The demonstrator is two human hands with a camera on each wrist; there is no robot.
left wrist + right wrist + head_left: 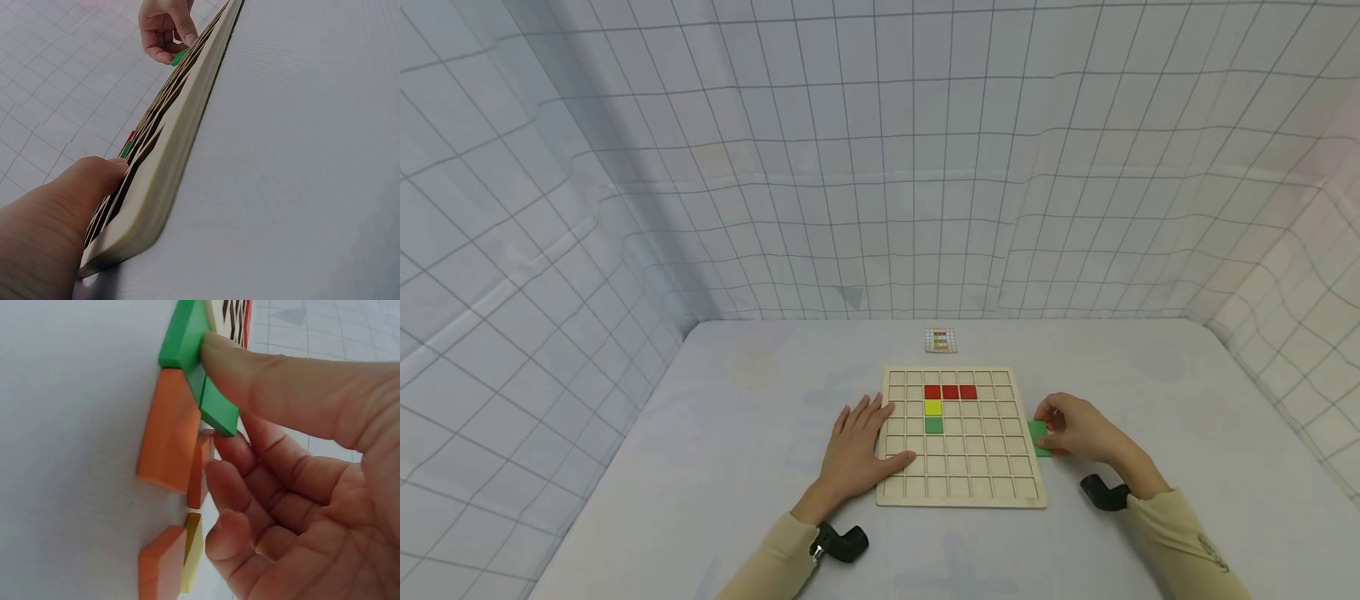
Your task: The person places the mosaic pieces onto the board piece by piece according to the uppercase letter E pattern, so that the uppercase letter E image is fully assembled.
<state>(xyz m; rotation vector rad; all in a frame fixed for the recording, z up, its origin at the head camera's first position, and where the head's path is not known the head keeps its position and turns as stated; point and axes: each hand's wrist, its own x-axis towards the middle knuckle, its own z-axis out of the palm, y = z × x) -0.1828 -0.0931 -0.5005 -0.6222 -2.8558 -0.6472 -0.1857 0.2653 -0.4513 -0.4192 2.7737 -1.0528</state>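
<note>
A square wooden grid board lies on the table. Three red tiles form a row in it, with a yellow tile and a green tile below the leftmost. My left hand rests spread on the board's left edge, thumb over the grid. Beyond the right edge, my right hand pinches a loose green tile between thumb and fingers. Another green tile lies by the thumb tip. Orange tiles and a yellow tile are beneath the hand, mostly hidden in the head view.
A small card printed with a coloured grid pattern lies behind the board. White grid-lined cloth hangs around the back and sides of the white table. Black wrist devices sit on both wrists.
</note>
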